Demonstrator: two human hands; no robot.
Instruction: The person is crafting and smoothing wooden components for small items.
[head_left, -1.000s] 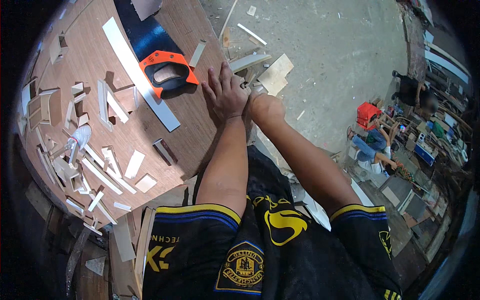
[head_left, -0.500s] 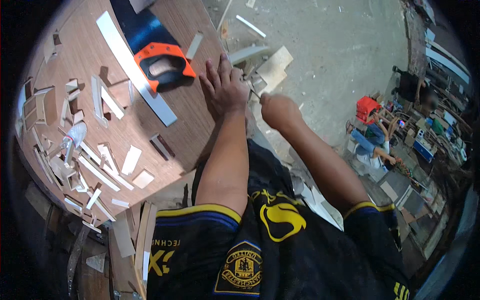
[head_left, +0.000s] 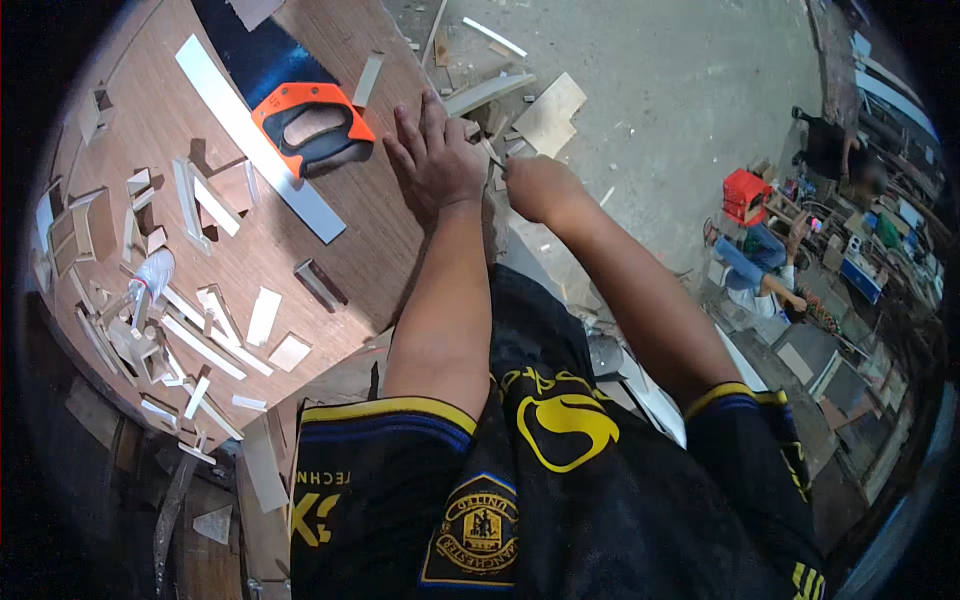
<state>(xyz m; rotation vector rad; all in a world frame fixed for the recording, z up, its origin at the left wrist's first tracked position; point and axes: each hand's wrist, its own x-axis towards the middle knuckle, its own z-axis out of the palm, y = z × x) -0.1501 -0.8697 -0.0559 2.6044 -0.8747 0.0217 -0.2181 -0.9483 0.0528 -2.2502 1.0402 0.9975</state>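
Your left hand [head_left: 437, 155] lies flat, fingers apart, on the counter [head_left: 370, 215] edge; your right hand [head_left: 535, 187] fingers clamp a thin tool [head_left: 497, 160] — a slip could cut the left.

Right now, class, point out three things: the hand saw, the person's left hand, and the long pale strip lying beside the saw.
hand saw [head_left: 312, 132], head view, on its orange and black handle.
left hand [head_left: 440, 165], head view, on the back of the hand.
long pale strip [head_left: 258, 137], head view, on its middle.
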